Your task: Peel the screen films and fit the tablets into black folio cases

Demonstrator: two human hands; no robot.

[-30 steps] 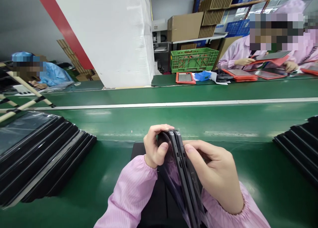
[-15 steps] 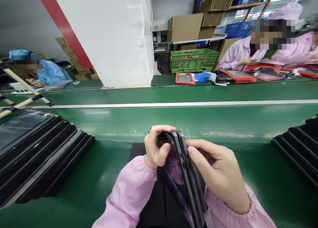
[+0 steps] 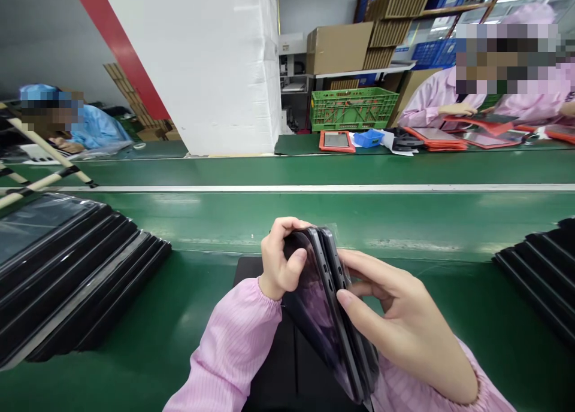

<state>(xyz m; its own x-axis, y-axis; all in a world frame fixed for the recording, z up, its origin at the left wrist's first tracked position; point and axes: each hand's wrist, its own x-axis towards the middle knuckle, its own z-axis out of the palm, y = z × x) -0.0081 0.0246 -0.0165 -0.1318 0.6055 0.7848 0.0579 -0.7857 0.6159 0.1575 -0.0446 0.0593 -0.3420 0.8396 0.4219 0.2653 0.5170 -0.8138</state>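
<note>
Two dark tablets (image 3: 318, 316) are held face to back, tilted up on edge at the middle of the work surface, their port edges toward me. My left hand (image 3: 285, 257) wraps the upper left corner, thumb on the glossy screen and fingers over the far edge. My right hand (image 3: 399, 316) is on the right side, its thumb and fingers closed at the edge of the right tablet. Clear film (image 3: 333, 227) sticks out at the tablets' top and by the right fingers. Under them lies a flat black panel (image 3: 269, 388) with a seam.
A leaning stack of black tablets (image 3: 85, 268) stands at left, and another stack (image 3: 543, 280) at right. Across the green bench (image 3: 215, 211) are a green crate (image 3: 353, 109), a blue tray (image 3: 369, 138) and red-framed tablets (image 3: 438, 138). Co-workers sit at far left and far right.
The tablets' near ends have lifted and come more into view. My right thumb has slid down along the tablet edge, and more clear film shows at the top.
</note>
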